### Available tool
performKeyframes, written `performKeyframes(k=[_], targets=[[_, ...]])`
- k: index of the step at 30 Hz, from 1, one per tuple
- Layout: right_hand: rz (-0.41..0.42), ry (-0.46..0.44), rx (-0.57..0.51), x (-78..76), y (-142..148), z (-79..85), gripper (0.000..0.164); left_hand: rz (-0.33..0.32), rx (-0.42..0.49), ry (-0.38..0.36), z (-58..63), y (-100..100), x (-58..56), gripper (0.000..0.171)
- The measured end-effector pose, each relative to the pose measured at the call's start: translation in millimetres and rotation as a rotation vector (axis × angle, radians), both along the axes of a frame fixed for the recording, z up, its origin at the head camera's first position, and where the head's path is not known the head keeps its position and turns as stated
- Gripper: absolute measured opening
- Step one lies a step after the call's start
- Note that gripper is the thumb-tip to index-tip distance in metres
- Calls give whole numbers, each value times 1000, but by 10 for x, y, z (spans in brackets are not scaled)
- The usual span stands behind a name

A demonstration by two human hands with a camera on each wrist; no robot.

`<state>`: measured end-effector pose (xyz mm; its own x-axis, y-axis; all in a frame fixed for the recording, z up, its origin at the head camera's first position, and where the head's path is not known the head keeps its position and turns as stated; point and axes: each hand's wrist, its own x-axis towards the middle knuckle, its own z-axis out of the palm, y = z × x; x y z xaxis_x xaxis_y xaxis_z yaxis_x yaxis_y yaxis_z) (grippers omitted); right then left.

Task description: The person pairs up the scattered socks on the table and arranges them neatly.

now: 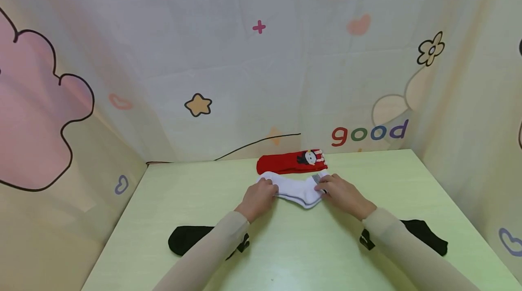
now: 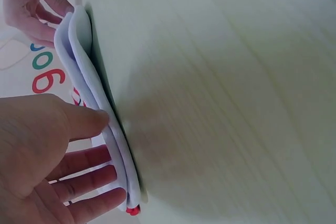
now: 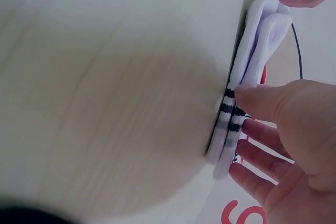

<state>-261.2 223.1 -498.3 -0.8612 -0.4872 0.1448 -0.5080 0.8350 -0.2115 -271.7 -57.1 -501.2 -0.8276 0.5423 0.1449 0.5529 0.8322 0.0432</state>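
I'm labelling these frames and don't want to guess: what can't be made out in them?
Head view: the middle of the left black sock, covered by the left sleeve.
Head view: the middle of the right black sock, covered by the right sleeve.
Head view: some stripes on the white socks, covered by the right hand.
Right wrist view: the bottom-left dark shape, blurred and cut off.

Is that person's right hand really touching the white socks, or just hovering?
Touching. The right wrist view shows the thumb of the right hand against the white socks at their dark stripes, without a gap.
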Motion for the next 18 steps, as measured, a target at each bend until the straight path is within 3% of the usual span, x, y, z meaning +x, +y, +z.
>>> performKeyframes(k=[5,18], targets=[[-5,-4,6,-50,-10,-18,31,1,2,-15,0,5,-10,12],[-30,-64,2,-164,-15,-49,36,18,-18,-64,-9,19,-26,31]])
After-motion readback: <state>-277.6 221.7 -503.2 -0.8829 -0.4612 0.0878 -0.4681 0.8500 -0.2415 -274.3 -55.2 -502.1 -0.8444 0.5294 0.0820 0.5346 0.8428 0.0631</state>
